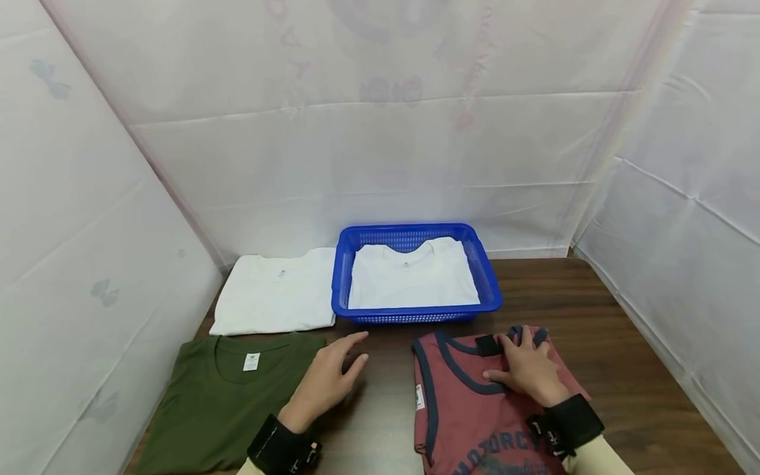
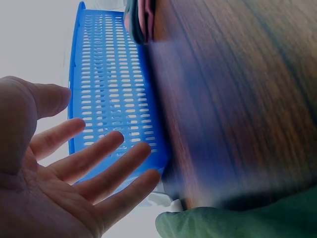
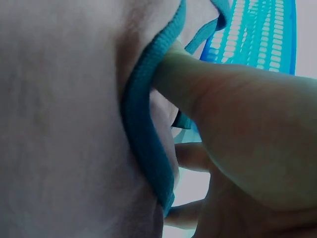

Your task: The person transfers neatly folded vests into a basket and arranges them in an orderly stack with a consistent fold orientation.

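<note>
My left hand (image 1: 325,377) hovers at the right edge of a folded green T-shirt (image 1: 225,409), fingers apart and holding nothing. In the left wrist view the left palm (image 2: 54,203) faces the camera, with the fingers spread in front of the basket. My right hand (image 1: 530,369) rests on the upper part of a folded red tank top (image 1: 463,409) with dark blue trim and printed lettering. Its fingers spread toward the shoulder edge. In the right wrist view the right thumb (image 3: 183,79) lies at the neckline trim (image 3: 136,109), and its tip is hidden.
A blue plastic basket (image 1: 493,300) stands at the back of the wooden table (image 1: 552,290), holding a folded white T-shirt (image 1: 412,280). Left of it lies another folded white shirt (image 1: 273,297). White sheeting (image 1: 368,152) encloses the back and both sides.
</note>
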Action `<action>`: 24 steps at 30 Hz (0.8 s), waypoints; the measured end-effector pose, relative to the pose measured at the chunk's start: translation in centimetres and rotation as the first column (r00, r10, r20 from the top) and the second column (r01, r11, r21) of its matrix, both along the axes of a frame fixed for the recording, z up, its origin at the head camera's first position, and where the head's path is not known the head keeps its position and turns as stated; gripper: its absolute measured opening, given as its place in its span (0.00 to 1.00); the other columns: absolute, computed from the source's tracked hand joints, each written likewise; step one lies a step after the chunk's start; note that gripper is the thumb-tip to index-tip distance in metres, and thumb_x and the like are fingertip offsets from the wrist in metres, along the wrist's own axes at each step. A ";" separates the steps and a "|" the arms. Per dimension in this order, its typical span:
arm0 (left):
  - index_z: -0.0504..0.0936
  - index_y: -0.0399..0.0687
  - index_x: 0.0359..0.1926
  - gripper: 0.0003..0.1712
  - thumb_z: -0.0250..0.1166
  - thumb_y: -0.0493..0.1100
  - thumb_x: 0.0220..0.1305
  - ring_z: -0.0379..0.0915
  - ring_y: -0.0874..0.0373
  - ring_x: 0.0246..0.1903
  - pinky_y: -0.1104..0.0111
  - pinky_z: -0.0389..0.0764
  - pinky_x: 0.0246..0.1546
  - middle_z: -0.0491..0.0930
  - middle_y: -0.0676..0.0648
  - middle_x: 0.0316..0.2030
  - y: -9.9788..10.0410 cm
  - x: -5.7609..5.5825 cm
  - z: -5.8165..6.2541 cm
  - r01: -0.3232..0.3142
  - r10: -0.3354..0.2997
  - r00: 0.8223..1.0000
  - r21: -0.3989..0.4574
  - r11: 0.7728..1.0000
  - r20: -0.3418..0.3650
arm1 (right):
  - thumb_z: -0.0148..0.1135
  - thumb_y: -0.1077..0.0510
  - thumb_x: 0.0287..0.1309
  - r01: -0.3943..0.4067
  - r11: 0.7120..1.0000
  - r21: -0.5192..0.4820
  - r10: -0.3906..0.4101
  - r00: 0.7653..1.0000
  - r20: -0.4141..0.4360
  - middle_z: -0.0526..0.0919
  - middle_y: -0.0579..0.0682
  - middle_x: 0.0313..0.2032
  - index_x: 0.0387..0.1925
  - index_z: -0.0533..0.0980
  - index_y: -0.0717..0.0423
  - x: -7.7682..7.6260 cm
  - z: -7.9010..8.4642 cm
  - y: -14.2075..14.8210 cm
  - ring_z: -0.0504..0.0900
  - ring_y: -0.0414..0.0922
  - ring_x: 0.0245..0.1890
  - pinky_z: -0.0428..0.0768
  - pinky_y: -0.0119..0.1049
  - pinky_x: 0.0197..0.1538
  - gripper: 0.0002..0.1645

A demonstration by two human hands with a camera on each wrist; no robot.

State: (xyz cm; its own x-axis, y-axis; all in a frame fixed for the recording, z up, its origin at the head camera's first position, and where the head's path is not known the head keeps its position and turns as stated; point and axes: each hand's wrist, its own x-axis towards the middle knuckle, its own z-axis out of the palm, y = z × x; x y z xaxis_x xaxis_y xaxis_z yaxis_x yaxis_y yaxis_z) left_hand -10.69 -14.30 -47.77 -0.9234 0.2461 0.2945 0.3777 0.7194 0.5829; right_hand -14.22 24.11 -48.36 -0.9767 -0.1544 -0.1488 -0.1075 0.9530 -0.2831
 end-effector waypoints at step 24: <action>0.76 0.48 0.62 0.23 0.64 0.42 0.67 0.79 0.55 0.49 0.59 0.81 0.47 0.80 0.46 0.54 -1.4 0.7 0.2 -0.046 0.047 0.999 0.090 0.995 -0.016 | 0.66 0.41 0.58 -0.024 0.989 -0.144 0.006 0.992 -0.127 0.62 0.80 0.61 0.68 0.63 0.63 -0.4 1.6 1.8 0.63 0.79 0.57 0.64 0.77 0.47 0.46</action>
State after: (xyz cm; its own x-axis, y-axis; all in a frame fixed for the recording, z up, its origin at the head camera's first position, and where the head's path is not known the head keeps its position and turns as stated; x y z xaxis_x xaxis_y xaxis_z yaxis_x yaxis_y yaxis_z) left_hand -9.95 -15.65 -47.59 -0.9275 0.1751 0.3304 0.3563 0.6818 0.6389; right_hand -14.58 25.95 -46.81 -0.9836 -0.1803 0.0004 -0.1653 0.9010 -0.4010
